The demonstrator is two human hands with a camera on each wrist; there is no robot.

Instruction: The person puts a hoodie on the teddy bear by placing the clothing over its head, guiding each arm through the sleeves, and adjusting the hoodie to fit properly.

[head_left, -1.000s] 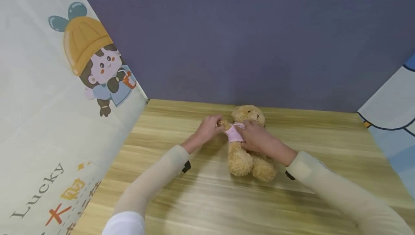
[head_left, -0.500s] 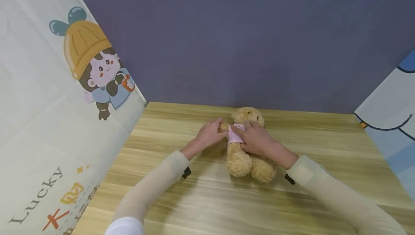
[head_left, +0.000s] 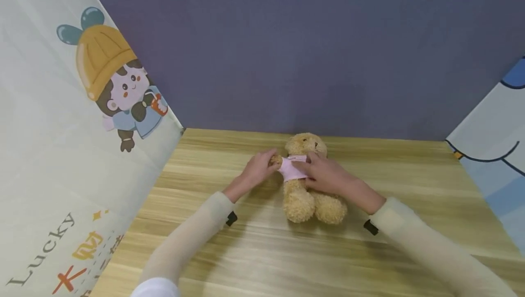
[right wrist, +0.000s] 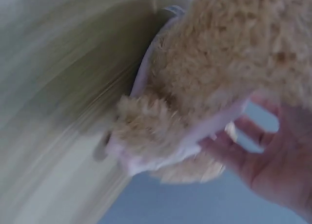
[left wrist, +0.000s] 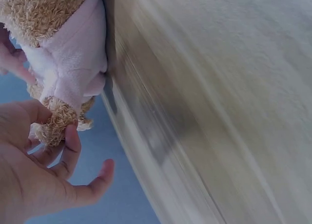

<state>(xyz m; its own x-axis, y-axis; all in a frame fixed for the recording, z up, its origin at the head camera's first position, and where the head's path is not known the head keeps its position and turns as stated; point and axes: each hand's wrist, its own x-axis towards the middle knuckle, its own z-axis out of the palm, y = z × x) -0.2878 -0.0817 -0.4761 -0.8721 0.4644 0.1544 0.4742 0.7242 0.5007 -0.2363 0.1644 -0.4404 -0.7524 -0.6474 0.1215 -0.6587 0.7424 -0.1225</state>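
Note:
A light brown teddy bear (head_left: 298,203) lies on its back on the wooden table, head toward the back wall. It wears a small pink shirt (head_left: 290,169). My left hand (head_left: 257,168) pinches the bear's arm (left wrist: 59,121) at the paw, thumb and forefinger around the fur where it comes out of a pink sleeve. Over the chest, my right hand (head_left: 329,176) holds the shirt's front between thumb and fingers. In the right wrist view a furry limb (right wrist: 141,121) bulges beside the pink cloth, and the bear's other arm is hidden from the head view.
The wooden table (head_left: 262,260) meets a dark grey-blue wall (head_left: 287,51) just behind the bear's head. A white panel with a cartoon figure (head_left: 123,87) borders the left side. Another printed panel (head_left: 492,160) stands on the right.
The bear has shifted slightly left along with my left hand, and its face shows more upward. The shirt's front looks smoother and wider. Both hands have stayed on the bear.

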